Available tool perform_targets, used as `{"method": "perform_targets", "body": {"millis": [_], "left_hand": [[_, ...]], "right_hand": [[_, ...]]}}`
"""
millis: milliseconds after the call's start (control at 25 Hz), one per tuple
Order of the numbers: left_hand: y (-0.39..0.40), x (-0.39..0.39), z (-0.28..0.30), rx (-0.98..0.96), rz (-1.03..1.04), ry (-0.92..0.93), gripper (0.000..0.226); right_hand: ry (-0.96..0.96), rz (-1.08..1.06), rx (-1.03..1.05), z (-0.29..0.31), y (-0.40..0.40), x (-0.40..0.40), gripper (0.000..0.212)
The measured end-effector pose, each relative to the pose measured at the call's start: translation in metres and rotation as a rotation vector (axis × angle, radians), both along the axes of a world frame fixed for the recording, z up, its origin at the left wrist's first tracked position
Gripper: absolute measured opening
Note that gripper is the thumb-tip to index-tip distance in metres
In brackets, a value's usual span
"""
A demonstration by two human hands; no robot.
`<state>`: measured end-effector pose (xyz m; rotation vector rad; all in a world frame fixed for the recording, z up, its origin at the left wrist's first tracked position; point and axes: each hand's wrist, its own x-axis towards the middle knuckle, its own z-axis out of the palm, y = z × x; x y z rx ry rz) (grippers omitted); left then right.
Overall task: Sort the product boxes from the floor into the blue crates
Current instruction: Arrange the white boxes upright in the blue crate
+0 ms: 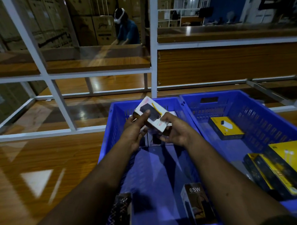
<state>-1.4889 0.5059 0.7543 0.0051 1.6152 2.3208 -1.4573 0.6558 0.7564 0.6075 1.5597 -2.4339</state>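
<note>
A white product box [150, 114] with a dark device printed on its face is held between both hands above the far end of the left blue crate [112, 127]. The left hand [136, 129] grips its near-left end, thumb lying across the top face; the right hand [173, 130] clasps the near-right corner, fingers curled beneath. Both forearms reach forward from the bottom edge, converging over the crate. The box's long axis runs from far-left to near-right, face tilted up. More boxes lie under it, and a dark "65W" box [195, 202] stands near the crate's close wall. The right blue crate [265, 116] holds yellow-and-black boxes [226, 128].
</note>
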Motion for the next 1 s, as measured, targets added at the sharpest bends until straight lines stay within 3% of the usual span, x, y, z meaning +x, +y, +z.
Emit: {"method": "perform_targets", "body": {"millis": [120, 240, 360, 480, 600, 720, 800, 1000], "left_hand": [[0.008, -0.001, -0.009, -0.062, 0.082, 0.121, 0.049], [0.019, 0.001, -0.019, -0.198, 0.097, 0.127, 0.085], [0.031, -0.010, -0.045, -0.359, 0.208, 0.049, 0.100], [0.043, -0.004, -0.055, -0.522, 0.284, -0.001, 0.106], [0.053, 0.016, -0.063, -0.824, 0.325, 0.066, 0.088], [0.064, 0.028, -0.075, -0.956, 0.271, 0.095, 0.096], [0.071, 0.029, -0.084, -1.004, 0.245, 0.063, 0.106], [0.091, 0.040, -0.092, -1.111, 0.252, 0.062, 0.097]], "right_hand": [[-0.048, 0.138, 0.272, -0.003, 0.000, 0.001, 0.014], [-0.035, 0.222, 0.547, -0.010, -0.001, 0.001, 0.020], [-0.077, 0.337, 0.800, -0.011, 0.008, -0.003, 0.042], [-0.049, 0.147, 0.925, -0.009, 0.028, -0.010, 0.064], [0.185, -0.150, 0.925, -0.007, 0.035, -0.016, 0.052], [0.380, -0.351, 0.992, -0.009, 0.034, -0.018, 0.035], [0.339, -0.495, 0.908, -0.004, 0.037, -0.017, 0.026], [0.178, -0.758, 0.570, 0.002, 0.045, -0.018, 0.011]]}}
